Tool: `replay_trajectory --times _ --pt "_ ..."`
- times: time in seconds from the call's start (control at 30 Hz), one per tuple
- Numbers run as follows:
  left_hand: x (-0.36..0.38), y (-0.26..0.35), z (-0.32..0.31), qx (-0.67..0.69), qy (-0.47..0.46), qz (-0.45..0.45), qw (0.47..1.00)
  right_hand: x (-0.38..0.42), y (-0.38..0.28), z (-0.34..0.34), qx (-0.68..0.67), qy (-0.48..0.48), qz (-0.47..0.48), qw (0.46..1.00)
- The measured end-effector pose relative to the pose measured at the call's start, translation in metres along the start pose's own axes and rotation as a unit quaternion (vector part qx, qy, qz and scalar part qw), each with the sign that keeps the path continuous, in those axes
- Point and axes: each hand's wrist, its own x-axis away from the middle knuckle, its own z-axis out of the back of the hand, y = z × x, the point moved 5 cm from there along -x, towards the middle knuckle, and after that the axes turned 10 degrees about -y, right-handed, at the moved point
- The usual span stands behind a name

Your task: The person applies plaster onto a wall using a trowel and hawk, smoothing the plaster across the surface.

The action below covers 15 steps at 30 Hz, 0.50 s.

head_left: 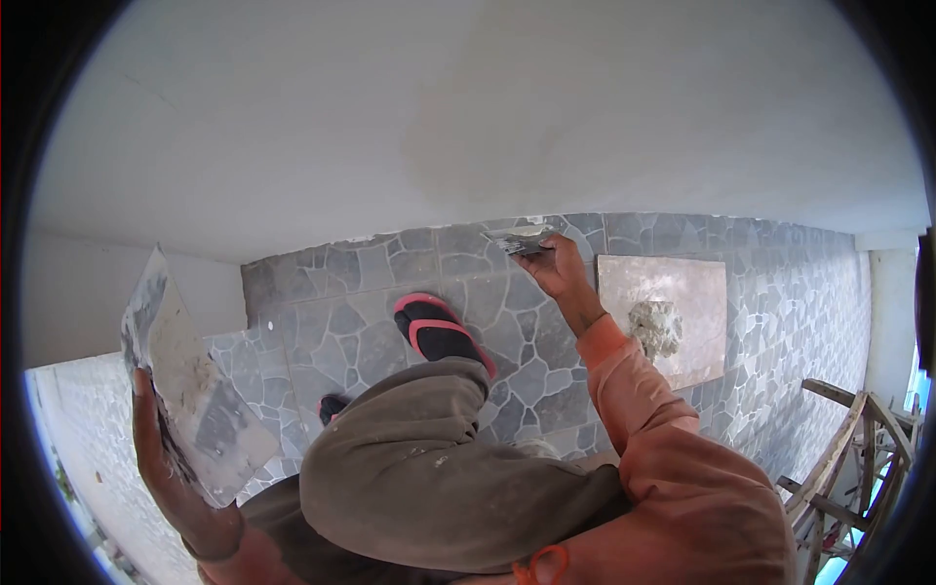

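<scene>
My right hand (556, 271) grips a small putty knife (519, 239), its blade pressed at the foot of the white wall (468, 107) where it meets the stone-pattern tiled floor (331, 331). My left hand (171, 458) holds up a wide flat trowel board (190, 380) smeared with grey plaster, off to the left. I squat, with my knee in brown trousers (429, 458) and a foot in a pink-and-black sandal (437, 330) on the tiles between my hands. The right arm wears an orange sleeve (673, 458).
A square board (697, 292) lies on the tiles to the right with a lump of grey plaster (655, 327) on it. A wooden frame (848, 458) stands at the lower right. A side wall (78, 292) rises on the left.
</scene>
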Motion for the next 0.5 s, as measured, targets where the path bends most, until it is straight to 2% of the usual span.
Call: replay_trajectory --times 0.07,0.1,0.27,0.5 --pt "0.002 -0.004 -0.001 0.03 0.004 0.014 0.999 -0.022 0.015 0.027 -0.009 0.034 0.001 0.999" --pt "0.003 -0.002 -0.002 0.006 -0.004 -0.003 1.0 -0.035 0.019 0.037 0.004 0.014 0.006 1.0" --pt "-0.004 0.015 -0.007 -0.098 -0.033 -0.068 0.992 -0.066 0.012 0.021 0.023 0.019 0.027 0.999" --pt "0.0 0.002 0.0 -0.041 -0.026 -0.035 0.998 -0.067 -0.016 -0.009 0.029 0.002 0.002 1.0"
